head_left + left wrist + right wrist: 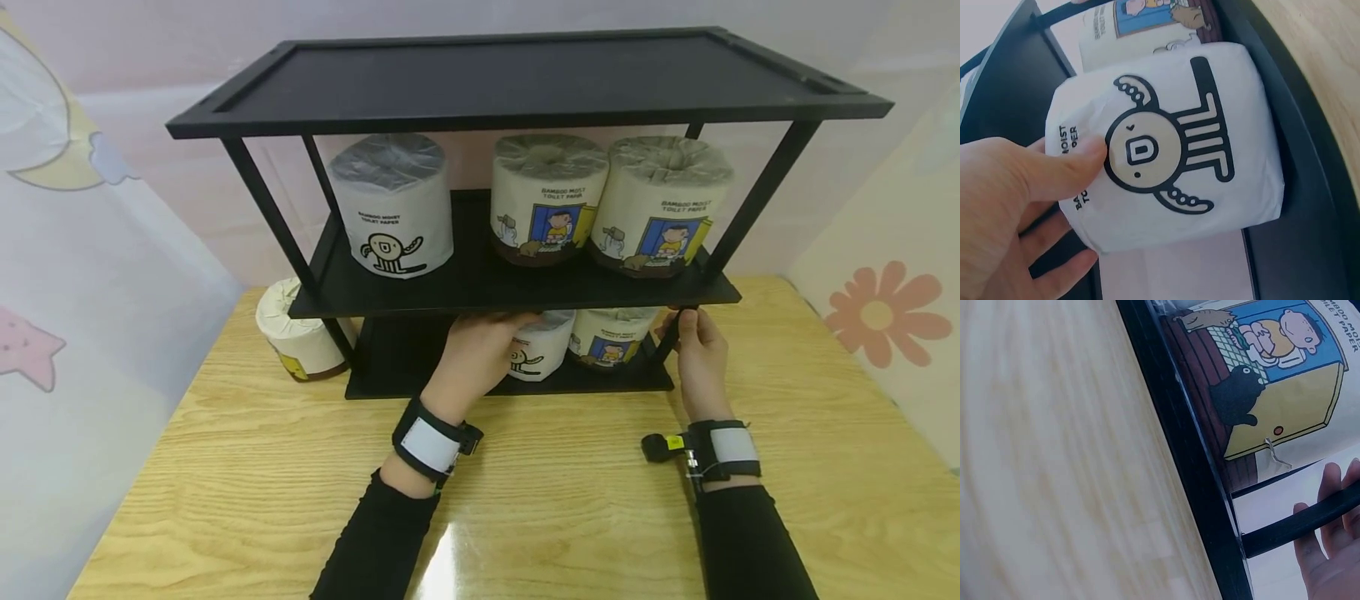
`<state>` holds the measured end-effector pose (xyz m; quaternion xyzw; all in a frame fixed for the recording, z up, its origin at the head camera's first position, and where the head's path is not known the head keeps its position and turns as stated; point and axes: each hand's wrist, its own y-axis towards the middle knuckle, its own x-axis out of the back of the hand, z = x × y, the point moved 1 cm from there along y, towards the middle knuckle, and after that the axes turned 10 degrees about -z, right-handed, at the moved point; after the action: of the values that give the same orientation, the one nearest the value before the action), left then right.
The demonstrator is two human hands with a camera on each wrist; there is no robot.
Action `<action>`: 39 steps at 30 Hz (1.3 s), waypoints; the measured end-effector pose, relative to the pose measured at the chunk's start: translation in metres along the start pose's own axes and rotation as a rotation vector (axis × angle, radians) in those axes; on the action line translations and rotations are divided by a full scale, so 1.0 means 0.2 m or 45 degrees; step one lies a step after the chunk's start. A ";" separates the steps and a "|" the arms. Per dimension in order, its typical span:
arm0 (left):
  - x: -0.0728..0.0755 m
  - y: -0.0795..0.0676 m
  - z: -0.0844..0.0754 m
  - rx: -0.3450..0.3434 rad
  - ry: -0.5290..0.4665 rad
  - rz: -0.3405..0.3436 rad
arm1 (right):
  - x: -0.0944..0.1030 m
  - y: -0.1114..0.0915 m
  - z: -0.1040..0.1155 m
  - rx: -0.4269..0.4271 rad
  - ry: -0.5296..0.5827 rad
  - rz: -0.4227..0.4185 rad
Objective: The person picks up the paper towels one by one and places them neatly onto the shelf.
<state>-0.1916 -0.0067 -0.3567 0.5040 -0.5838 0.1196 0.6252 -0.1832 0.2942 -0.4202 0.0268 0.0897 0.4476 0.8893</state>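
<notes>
My left hand (478, 354) grips a wrapped white toilet roll (546, 346) on the lower level of a black two-tier rack. In the left wrist view, the thumb presses the printed front of this roll, and other fingers reach round its top end. To its right stands a cream toilet roll (607, 337) with a cartoon print. My right hand (703, 358) holds the rack's front right post (1297, 525), thumb on one side and fingers passing behind it. The upper board hides part of the left fingertips.
On the middle board (472, 292) stand a white roll (393, 217) at left and two cream rolls, one (551, 200) beside the other (660, 208). Another cream roll (300, 333) sits on the wooden table (555, 492), left of the rack. The top panel (517, 79) overhangs everything.
</notes>
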 end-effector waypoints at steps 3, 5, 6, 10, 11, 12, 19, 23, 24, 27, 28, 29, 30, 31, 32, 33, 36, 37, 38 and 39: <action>-0.01 0.00 -0.02 0.014 0.034 -0.029 | 0.00 0.00 0.00 0.006 -0.009 -0.007; -0.01 0.00 -0.02 0.024 0.052 -0.049 | 0.00 0.00 0.01 0.005 -0.009 -0.007; -0.02 0.00 -0.02 0.026 0.058 -0.061 | 0.00 0.00 0.01 0.003 -0.007 -0.009; -0.03 -0.01 -0.01 0.029 0.068 -0.101 | 0.00 0.00 0.01 -0.010 -0.010 -0.010; -0.04 -0.01 -0.01 0.029 0.066 -0.115 | 0.00 0.00 0.01 -0.012 -0.014 -0.010; -0.05 -0.01 -0.01 0.033 0.064 -0.128 | -0.01 -0.01 0.01 -0.012 -0.022 -0.008; -0.08 -0.02 -0.03 0.048 0.063 -0.181 | -0.01 -0.01 0.01 0.008 -0.063 -0.001; -0.07 -0.03 -0.04 0.025 0.074 -0.190 | 0.00 -0.02 0.01 0.035 -0.090 -0.002; -0.07 -0.03 -0.04 0.022 0.078 -0.195 | 0.00 -0.02 0.01 0.037 -0.089 -0.005; -0.08 -0.03 -0.05 0.021 0.092 -0.222 | 0.00 -0.02 0.00 0.023 -0.086 -0.009; -0.08 -0.03 -0.05 0.021 0.098 -0.232 | 0.00 -0.02 0.00 0.019 -0.086 -0.010; -0.09 -0.03 -0.05 0.019 0.107 -0.243 | 0.00 -0.02 0.00 0.014 -0.082 -0.012; -0.09 -0.03 -0.05 0.017 0.115 -0.253 | 0.00 -0.02 0.00 0.014 -0.085 -0.013; -0.10 -0.03 -0.05 0.016 0.125 -0.266 | 0.00 -0.02 0.00 0.016 -0.087 -0.015; -0.10 -0.02 -0.06 0.016 0.134 -0.275 | 0.00 -0.02 0.00 0.020 -0.091 -0.017; -0.11 -0.02 -0.06 0.012 0.146 -0.290 | 0.00 -0.01 0.00 0.025 -0.093 -0.018; -0.12 -0.02 -0.07 0.002 0.181 -0.322 | 0.00 -0.01 0.00 0.040 -0.107 -0.025; -0.12 -0.02 -0.07 -0.001 0.193 -0.333 | 0.00 -0.01 0.00 0.041 -0.110 -0.024; -0.12 -0.02 -0.07 -0.003 0.204 -0.340 | 0.00 -0.01 0.00 0.042 -0.110 -0.022; -0.13 -0.02 -0.08 -0.005 0.216 -0.348 | 0.00 -0.01 0.00 0.040 -0.115 -0.020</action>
<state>-0.1860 0.0140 -0.3780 0.5656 -0.4551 0.0746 0.6837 -0.1808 0.2927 -0.4201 0.0602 0.0567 0.4375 0.8954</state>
